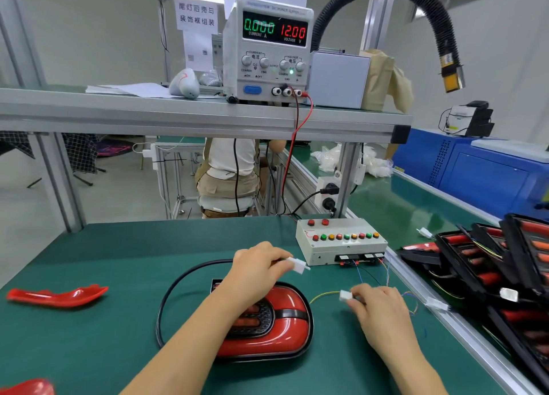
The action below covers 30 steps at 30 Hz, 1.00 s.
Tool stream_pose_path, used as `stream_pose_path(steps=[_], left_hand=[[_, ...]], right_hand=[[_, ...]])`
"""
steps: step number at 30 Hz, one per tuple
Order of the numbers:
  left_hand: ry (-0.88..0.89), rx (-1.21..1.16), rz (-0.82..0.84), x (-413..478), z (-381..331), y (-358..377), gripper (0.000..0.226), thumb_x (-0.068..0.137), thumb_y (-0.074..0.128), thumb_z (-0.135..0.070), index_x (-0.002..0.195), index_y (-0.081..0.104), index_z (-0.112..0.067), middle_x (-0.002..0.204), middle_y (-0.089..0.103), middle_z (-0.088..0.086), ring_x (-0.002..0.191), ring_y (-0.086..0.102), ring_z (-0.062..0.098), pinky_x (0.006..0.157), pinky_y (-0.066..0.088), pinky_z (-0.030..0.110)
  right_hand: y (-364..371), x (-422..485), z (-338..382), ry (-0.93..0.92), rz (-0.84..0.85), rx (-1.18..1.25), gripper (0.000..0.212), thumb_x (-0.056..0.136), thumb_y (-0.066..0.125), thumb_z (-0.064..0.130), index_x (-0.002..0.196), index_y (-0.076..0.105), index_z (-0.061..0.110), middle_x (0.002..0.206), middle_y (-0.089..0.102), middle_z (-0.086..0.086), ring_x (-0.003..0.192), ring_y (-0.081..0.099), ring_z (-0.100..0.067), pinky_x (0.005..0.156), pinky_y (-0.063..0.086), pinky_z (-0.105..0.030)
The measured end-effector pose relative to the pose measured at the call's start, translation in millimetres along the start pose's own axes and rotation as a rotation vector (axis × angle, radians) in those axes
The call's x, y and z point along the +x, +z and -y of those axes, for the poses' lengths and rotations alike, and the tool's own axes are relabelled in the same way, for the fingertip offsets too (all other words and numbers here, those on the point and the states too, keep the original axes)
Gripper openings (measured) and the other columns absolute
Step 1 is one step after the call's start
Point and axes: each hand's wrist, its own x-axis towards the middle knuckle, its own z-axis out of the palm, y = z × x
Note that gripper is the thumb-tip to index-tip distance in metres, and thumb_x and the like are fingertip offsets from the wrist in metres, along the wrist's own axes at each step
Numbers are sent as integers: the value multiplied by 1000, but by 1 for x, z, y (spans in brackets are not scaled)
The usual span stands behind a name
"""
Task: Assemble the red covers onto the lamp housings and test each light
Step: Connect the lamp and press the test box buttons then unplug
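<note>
Head view: lamp (276, 329) sits mid-bench on the green mat (118, 246), red cover on its black housing, w/ the L forearm passing over its left part. A black cable (175, 287) loops round from behind the lamp on the left.

L hand (255, 268) is above the lamp's far end, fingers curled, pinching a white plug (298, 264) that sticks out to the right. R hand (377, 308) is just right of the lamp, fingertips gripping a second plug (345, 295), also white; a yellow-green wire (322, 296) runs from it toward the lamp. The 2 plugs are apart, not mated.

Behind the hands is a grey test box (338, 246) w/ a row of red, green & orange buttons and thin wires trailing from its front. Power supply (267, 50) on the shelf above reads 0.000 A, 12.00 V.

A loose red cover (56, 296) lies well off to the left on the mat. Black trays (490, 270) w/ red parts are stacked at the right edge.
</note>
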Motion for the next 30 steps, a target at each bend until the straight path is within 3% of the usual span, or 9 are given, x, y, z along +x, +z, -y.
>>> stream_pose_path(steps=[4,6,9,14,18,22,30], left_hand=[[28,134,-40,2,-2,4,23,95,52,-39,107,67,-25,97,64,-8,87,56,14,93,36,32],[78,132,-75,1,-4,8,17,94,54,-36,104,64,-26,91,69,-8,78,56,14,92,34,30],[100,127,-65,2,-9,10,14,96,51,-33,104,60,-26,89,69,-8,85,59,15,96,32,32],[69,235,177,9,-17,5,37,104,25,-26,107,60,-15,105,62,2,103,52,21,94,35,37],[43,120,178,9,-21,9,28,101,40,-30,107,64,-17,106,62,-5,101,54,18,96,36,34],[47,-8,96,3,-23,21,19,98,49,-31,107,61,-20,97,64,-4,94,56,21,84,38,29],[77,-76,-13,-4,-20,27,13,96,52,-32,103,63,-29,93,64,-12,89,50,7,95,30,26]], right_hand=[[-9,-1,12,-63,-65,377,15,95,58,32,108,65,28,89,61,12,95,48,-15,89,34,-30],[-10,-2,14,-106,-15,440,18,97,55,24,112,66,24,92,60,13,99,48,-14,89,35,-29],[-9,-2,10,-140,24,465,22,98,52,13,114,67,19,89,56,11,98,46,-13,85,34,-21],[-10,-3,11,-129,-41,623,23,91,64,8,86,71,30,76,59,6,95,47,-7,81,30,-4],[-10,-3,12,-114,-57,736,34,86,69,8,74,67,39,70,61,15,98,43,3,80,31,-5],[-10,-4,12,-171,-24,715,34,86,70,9,75,67,42,76,63,8,103,41,3,84,30,-7],[-5,-4,12,-210,-167,606,17,82,74,12,83,77,29,72,63,10,103,43,-3,90,25,-9]])
